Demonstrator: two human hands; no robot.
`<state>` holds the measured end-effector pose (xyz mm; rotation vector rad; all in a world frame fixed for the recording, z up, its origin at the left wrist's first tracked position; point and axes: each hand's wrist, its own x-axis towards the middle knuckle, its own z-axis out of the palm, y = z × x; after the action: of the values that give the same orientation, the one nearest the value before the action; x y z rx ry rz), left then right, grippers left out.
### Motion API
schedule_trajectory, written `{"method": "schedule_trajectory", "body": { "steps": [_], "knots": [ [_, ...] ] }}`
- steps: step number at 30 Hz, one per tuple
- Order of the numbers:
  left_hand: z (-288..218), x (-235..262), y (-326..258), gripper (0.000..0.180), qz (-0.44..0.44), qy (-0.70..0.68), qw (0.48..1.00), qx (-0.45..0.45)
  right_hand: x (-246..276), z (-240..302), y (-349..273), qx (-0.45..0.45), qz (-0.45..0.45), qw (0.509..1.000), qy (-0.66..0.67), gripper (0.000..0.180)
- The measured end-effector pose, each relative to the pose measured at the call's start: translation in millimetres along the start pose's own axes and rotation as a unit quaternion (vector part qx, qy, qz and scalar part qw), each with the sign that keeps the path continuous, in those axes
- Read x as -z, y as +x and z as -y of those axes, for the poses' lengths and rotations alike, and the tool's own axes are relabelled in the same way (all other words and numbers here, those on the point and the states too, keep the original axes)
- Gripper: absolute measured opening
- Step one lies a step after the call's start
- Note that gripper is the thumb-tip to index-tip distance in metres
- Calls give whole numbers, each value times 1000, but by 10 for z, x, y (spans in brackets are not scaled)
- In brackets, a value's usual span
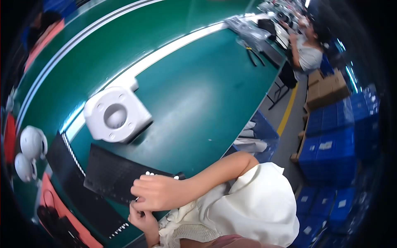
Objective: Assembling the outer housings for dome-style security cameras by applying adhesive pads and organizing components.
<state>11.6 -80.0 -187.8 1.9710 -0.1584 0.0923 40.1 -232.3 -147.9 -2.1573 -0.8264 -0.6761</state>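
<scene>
A black mat (111, 167) stretches left to right beyond the left hand (143, 221); the right hand (155, 192), nearer, overlaps its edge. Curled fingers meet; cannot tell whether they pinch anything.

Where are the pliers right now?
Head view, upper right: the pliers lie on the green tabletop, just below the clear plastic bags and left of a dark flat strip.

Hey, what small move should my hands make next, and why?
Perhaps lift the right hand slightly: in this view it covers part of the black sheet and crowds the left hand, so whatever the fingers might hold is unclear.
</scene>
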Motion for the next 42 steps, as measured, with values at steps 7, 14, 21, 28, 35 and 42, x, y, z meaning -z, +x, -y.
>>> {"method": "schedule_trajectory", "body": {
  "steps": [7,14,21,28,35,42],
  "knots": [
    [-62,-120,-2,6,19,16,1000,10,8,-47,-214,55,-48,996,-49,13],
    [-180,-90,61,10,39,-3,999,4,111,-8,-369,48,-107,993,-8,12],
    [-288,-20,113,5,2,-48,997,56,593,-92,-255,-117,-65,971,196,33],
    [-45,28,148,27,64,-37,997,15,856,-528,324,-147,-38,977,151,44],
    [24,86,190,27,91,-25,996,8,699,-972,825,-79,-88,993,30,32],
    [-22,105,273,28,120,-8,992,-33,661,-1146,869,-98,-87,991,38,29]
  ]
}}
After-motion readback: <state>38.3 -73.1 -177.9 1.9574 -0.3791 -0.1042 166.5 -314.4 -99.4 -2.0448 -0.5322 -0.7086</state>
